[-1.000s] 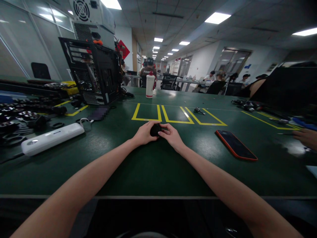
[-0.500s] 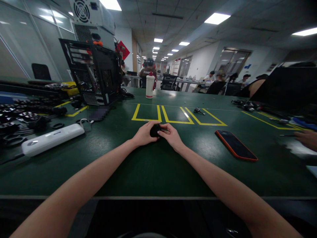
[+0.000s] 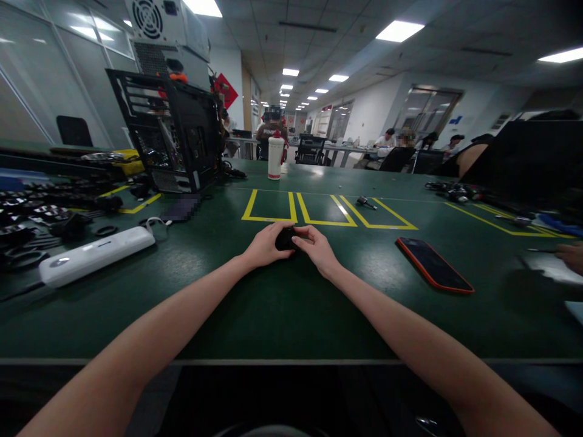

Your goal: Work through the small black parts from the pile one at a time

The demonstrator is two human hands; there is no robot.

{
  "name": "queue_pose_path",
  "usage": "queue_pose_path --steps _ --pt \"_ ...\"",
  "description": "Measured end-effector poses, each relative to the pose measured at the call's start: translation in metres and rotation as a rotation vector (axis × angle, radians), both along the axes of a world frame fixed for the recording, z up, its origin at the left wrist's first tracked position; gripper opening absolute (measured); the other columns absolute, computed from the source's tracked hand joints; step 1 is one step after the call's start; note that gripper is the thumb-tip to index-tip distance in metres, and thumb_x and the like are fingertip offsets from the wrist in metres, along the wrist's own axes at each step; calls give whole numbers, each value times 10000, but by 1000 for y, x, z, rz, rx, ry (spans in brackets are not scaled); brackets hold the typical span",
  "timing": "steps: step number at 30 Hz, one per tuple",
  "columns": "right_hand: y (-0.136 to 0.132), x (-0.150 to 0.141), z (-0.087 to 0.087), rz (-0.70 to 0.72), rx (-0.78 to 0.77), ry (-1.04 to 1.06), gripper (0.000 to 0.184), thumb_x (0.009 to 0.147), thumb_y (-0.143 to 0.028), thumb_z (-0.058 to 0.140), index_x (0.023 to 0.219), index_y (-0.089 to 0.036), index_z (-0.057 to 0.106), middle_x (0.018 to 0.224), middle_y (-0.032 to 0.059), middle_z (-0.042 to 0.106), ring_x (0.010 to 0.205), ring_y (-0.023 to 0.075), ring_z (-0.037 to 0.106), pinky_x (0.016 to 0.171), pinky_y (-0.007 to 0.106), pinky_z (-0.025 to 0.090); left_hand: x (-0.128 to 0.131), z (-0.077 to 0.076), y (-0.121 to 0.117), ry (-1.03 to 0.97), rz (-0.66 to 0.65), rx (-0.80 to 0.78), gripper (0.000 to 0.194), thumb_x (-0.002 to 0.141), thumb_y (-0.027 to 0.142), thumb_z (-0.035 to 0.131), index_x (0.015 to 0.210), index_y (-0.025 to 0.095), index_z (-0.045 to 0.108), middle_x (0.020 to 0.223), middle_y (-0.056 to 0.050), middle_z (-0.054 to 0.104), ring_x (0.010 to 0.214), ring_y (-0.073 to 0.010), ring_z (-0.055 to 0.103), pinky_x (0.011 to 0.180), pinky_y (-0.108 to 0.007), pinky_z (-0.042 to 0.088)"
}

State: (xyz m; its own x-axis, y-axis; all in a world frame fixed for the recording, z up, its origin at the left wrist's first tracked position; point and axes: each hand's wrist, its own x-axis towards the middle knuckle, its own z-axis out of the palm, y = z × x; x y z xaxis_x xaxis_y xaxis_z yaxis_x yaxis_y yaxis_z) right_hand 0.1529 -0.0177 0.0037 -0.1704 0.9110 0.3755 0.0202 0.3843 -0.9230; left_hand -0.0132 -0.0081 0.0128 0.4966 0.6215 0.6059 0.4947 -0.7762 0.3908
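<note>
A small black part (image 3: 285, 238), rounded in outline, sits between my hands just above or on the green table (image 3: 291, 315); its exact kind I cannot make out. My left hand (image 3: 265, 244) curls around its left side, with the thumb along the near edge. From the right, my right hand (image 3: 316, 246) pinches at the same part with thumb and fingertips. The fingers hide much of it. Beyond my hands, yellow tape outlines (image 3: 268, 219) mark the tabletop, and a small dark metal piece (image 3: 366, 203) lies at the right-hand outline.
An orange-edged phone (image 3: 435, 265) lies to the right. On the left are a white power strip (image 3: 98, 257), piled black parts (image 3: 27, 209) and an open computer case (image 3: 182, 133). A white cup (image 3: 274, 159) stands farther back. Another person's hand (image 3: 571, 256) shows at far right.
My hands stay in nearly the same place around the black part, with only slight finger movement. The other person's hand at far right has drawn back toward the right edge.
</note>
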Motion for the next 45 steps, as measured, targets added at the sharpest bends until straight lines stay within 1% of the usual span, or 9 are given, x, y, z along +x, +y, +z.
queue_pose_path --steps 4,10,17,23,30,34,37,41,45 --pt "2 2 -1 19 -67 2 332 682 -251 611 1005 -203 551 1032 39 587 953 166 556 903 368 402 0 0 0 -1 0 -5 585 637 255 641 1162 210 386 1153 -59 500 1081 -217 474 930 -371 382" --pt "-1 2 0 87 -62 31 337 639 -219 646 964 -205 554 1019 25 587 966 165 555 916 358 396 0 -1 1 -10 -6 -5 574 639 239 632 1157 214 385 1150 -56 500 1079 -215 473 927 -371 382" --pt "2 0 -2 10 15 -22 225 698 -271 592 911 -203 560 928 16 579 923 147 541 873 337 418 0 -1 1 -20 -24 -10 581 638 246 640 1160 218 386 1144 -56 493 1080 -215 465 933 -380 377" --pt "2 0 -2 8 38 -29 230 699 -253 587 921 -202 551 949 17 571 948 145 522 891 333 402 0 0 1 -38 -3 -1 586 624 268 658 1151 228 406 1190 -71 420 1115 -225 423 941 -386 374" --pt "1 0 -1 13 40 -36 222 704 -261 581 917 -207 555 945 12 571 957 151 522 886 335 408 0 2 -1 -32 -22 -4 558 637 247 647 1139 207 406 1119 -69 479 1080 -214 452 938 -385 374" --pt "2 0 -2 5 34 -28 235 693 -262 594 918 -208 556 948 14 578 952 149 526 888 332 407 1 2 -1 -41 -29 -4 562 635 236 648 1140 207 404 1149 -72 476 1103 -217 444 949 -400 362" --pt "4 1 -2 3 -3 -21 299 681 -271 609 968 -204 556 985 28 582 957 156 532 894 343 401 0 1 1 -36 -48 -1 587 637 233 648 1163 212 388 1209 -74 452 1141 -216 419 970 -399 341" --pt "3 2 0 55 -98 6 332 664 -269 625 979 -186 563 1002 45 593 929 170 560 881 364 409 0 -1 2 -26 -34 -18 595 634 246 649 1168 215 388 1183 -65 488 1110 -217 454 955 -391 356" --pt "-2 2 3 102 -88 33 357 624 -226 659 963 -192 553 996 29 587 923 158 566 881 345 413 0 -1 2 -26 -15 -20 573 635 243 642 1153 210 400 1157 -59 503 1079 -213 476 934 -377 375"
